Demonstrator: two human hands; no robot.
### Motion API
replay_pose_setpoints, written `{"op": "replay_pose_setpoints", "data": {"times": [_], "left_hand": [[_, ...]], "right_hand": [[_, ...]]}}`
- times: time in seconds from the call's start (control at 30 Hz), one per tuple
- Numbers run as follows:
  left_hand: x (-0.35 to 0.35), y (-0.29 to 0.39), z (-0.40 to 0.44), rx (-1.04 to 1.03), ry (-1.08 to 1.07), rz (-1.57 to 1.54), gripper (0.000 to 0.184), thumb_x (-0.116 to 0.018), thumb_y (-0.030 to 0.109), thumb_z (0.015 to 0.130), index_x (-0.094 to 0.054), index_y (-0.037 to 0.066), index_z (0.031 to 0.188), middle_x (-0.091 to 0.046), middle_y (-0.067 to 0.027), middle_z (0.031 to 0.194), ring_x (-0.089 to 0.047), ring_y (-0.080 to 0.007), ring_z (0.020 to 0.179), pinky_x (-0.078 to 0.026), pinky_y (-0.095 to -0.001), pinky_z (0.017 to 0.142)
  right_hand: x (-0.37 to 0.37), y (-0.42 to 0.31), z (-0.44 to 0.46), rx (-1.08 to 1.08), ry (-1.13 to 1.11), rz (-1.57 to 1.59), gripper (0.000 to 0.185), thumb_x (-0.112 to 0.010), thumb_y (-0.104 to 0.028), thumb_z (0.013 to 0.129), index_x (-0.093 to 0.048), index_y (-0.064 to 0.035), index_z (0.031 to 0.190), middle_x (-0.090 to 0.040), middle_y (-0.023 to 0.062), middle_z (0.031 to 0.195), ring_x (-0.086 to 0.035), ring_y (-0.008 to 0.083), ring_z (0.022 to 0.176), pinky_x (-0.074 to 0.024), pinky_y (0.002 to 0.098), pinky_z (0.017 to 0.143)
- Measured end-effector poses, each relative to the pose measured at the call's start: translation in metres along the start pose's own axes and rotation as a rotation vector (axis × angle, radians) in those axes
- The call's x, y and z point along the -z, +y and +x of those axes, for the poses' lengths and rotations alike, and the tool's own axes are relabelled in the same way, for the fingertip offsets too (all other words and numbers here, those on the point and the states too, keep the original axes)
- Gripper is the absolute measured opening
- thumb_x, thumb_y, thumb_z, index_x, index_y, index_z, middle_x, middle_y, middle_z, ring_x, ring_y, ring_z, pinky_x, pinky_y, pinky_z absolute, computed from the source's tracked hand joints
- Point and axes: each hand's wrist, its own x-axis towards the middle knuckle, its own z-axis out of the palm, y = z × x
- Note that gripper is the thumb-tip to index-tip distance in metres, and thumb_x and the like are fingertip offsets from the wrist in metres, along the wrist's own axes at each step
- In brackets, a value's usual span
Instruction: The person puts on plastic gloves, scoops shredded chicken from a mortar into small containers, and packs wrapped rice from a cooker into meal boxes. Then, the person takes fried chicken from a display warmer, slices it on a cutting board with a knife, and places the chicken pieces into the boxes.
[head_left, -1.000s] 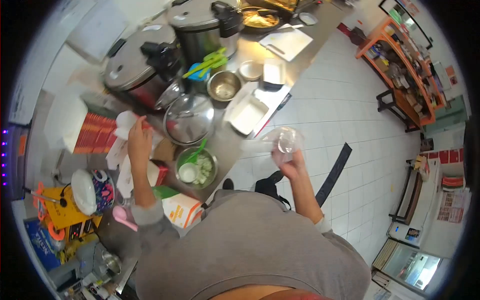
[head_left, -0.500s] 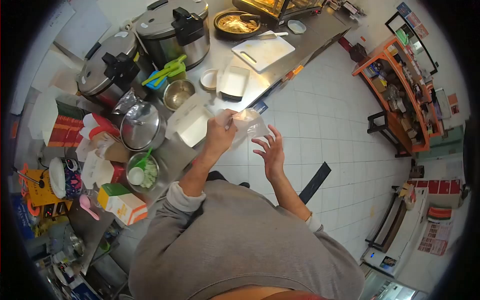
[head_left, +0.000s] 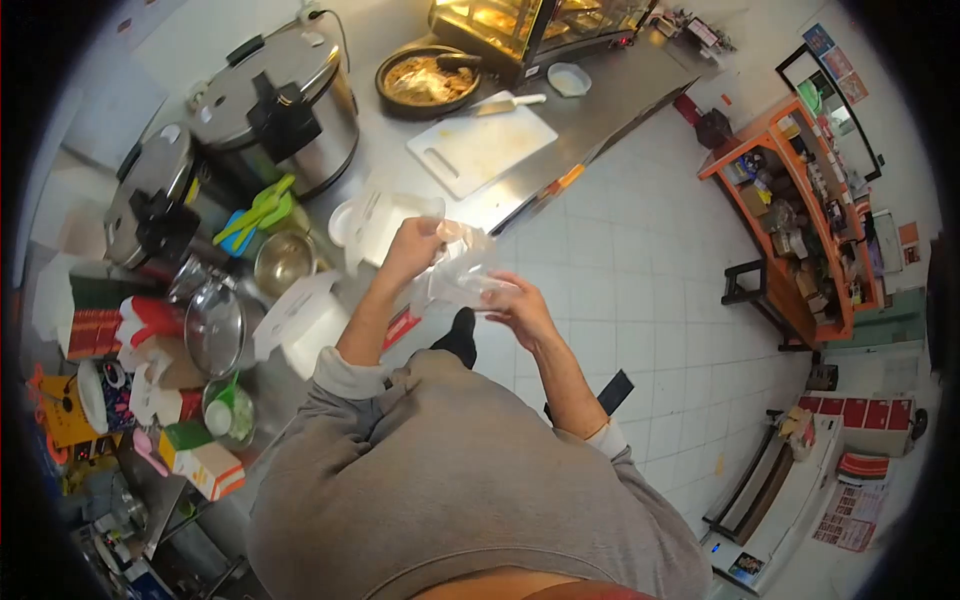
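A clear, crinkled plastic bag (head_left: 462, 262) stretches between my two hands, in front of the counter edge. My left hand (head_left: 413, 247) pinches its upper left part. On the right, my right hand (head_left: 520, 308) has its fingers closed on the bag's lower right part. Just behind my left hand stands an open white box (head_left: 385, 225) on the counter. Another open white box (head_left: 315, 335) lies to the left of my left forearm.
Two large cookers (head_left: 275, 110) stand at the back left. A cutting board (head_left: 482, 148) with a knife lies near a pan of food (head_left: 428, 82). Left are a metal bowl (head_left: 285, 262), a glass lid (head_left: 214, 328) and a carton (head_left: 203, 462). Orange shelves (head_left: 790, 210) stand at right.
My left hand moved from the red packets to the bag on the right. My right hand let go of the bag, then closed on it again. The view shifted along the counter toward the cutting board.
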Motion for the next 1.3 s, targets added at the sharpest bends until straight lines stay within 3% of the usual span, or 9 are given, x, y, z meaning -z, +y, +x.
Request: {"op": "replay_pose_setpoints", "data": {"times": [0.2,0.37,0.47,0.53,0.63,0.73,0.9,1.13,1.3], "left_hand": [[-0.05,0.003,0.139,-0.296,-0.212,0.085,0.021,-0.069,0.022,0.084,-0.071,0.006,0.098,-0.066,-0.0004,0.078,-0.058,-0.0061,0.07,-0.046,-0.0258,0.059],[-0.083,0.041,0.218,0.124,-0.38,-0.615,0.05,-0.063,0.037,0.089,-0.055,0.009,0.129,-0.063,-0.0021,0.11,-0.059,-0.0132,0.09,-0.047,-0.028,0.075],[-0.104,0.03,0.254,0.159,-0.217,-1.286,0.054,-0.054,0.047,0.092,-0.051,0.011,0.132,-0.057,-0.0031,0.122,-0.054,-0.0157,0.108,-0.044,-0.0297,0.087],[-0.136,-0.043,0.272,0.279,0.233,-1.121,0.05,-0.04,0.052,0.095,-0.054,0.014,0.124,-0.055,-0.0031,0.123,-0.048,-0.016,0.116,-0.036,-0.0354,0.097],[-0.189,-0.053,0.247,0.384,0.065,-0.807,0.056,-0.035,0.057,0.094,-0.048,0.017,0.13,-0.053,-0.0015,0.128,-0.047,-0.0174,0.116,-0.034,-0.0389,0.096],[-0.239,-0.022,0.243,0.05,0.308,-0.909,0.059,-0.038,0.059,0.094,-0.048,0.016,0.133,-0.054,-0.0003,0.128,-0.046,-0.0148,0.119,-0.037,-0.0378,0.094],[-0.28,0.03,0.272,0.047,1.007,-0.551,0.022,-0.062,0.016,0.093,-0.067,-0.002,0.106,-0.069,-0.0056,0.093,-0.062,-0.0107,0.085,-0.048,-0.0252,0.072],[-0.303,0.029,0.214,-0.115,1.092,-0.326,0.021,-0.065,0.013,0.091,-0.069,-0.005,0.101,-0.07,-0.0068,0.087,-0.063,-0.0105,0.079,-0.048,-0.0246,0.073],[-0.33,0.002,0.195,-0.167,1.239,-1.076,0.02,-0.063,0.014,0.092,-0.065,0.0,0.105,-0.067,-0.0044,0.098,-0.063,-0.0144,0.089,-0.05,-0.0291,0.077]], "right_hand": [[0.073,-0.074,0.073,-0.105,0.084,0.132,0.05,-0.069,-0.019,0.085,-0.049,-0.0053,0.128,-0.06,0.0126,0.114,-0.061,0.0271,0.103,-0.0524,0.0433,0.083],[0.138,-0.104,0.138,-0.152,-0.054,0.339,0.04,-0.067,-0.014,0.086,-0.053,-0.0049,0.122,-0.062,0.0105,0.109,-0.062,0.0264,0.1,-0.052,0.0431,0.083],[0.147,-0.122,0.176,-0.132,0.011,0.518,0.036,-0.067,-0.015,0.086,-0.055,-0.0065,0.119,-0.062,0.007,0.109,-0.06,0.0237,0.105,-0.0482,0.042,0.089],[0.145,-0.15,0.201,-0.12,-0.028,0.495,0.031,-0.068,-0.018,0.085,-0.059,-0.0106,0.114,-0.063,0.002,0.107,-0.058,0.0177,0.103,-0.0453,0.0378,0.088],[0.158,-0.164,0.237,-0.159,-0.015,0.308,0.028,-0.069,-0.021,0.085,-0.061,-0.0132,0.111,-0.064,-0.0019,0.103,-0.055,0.0128,0.1,-0.0409,0.0335,0.085],[0.172,-0.188,0.265,-0.144,-0.121,0.052,0.027,-0.071,-0.023,0.084,-0.062,-0.0146,0.108,-0.064,-0.0027,0.102,-0.053,0.01,0.096,-0.036,0.032,0.08],[0.187,-0.228,0.277,-0.225,-0.369,-0.154,0.031,-0.069,-0.026,0.086,-0.06,-0.0119,0.112,-0.064,-0.0004,0.106,-0.056,0.0119,0.095,-0.0408,0.0321,0.078],[0.209,-0.253,0.291,-0.657,-0.781,-0.037,0.031,-0.062,-0.022,0.091,-0.056,-0.0057,0.117,-0.064,0.0065,0.105,-0.064,0.0177,0.094,-0.0515,0.0352,0.079],[0.222,-0.221,0.291,-0.441,-0.754,-0.086,0.021,-0.063,-0.016,0.09,-0.057,-0.0073,0.109,-0.064,0.006,0.102,-0.063,0.0161,0.086,-0.0509,0.0344,0.074]]}}
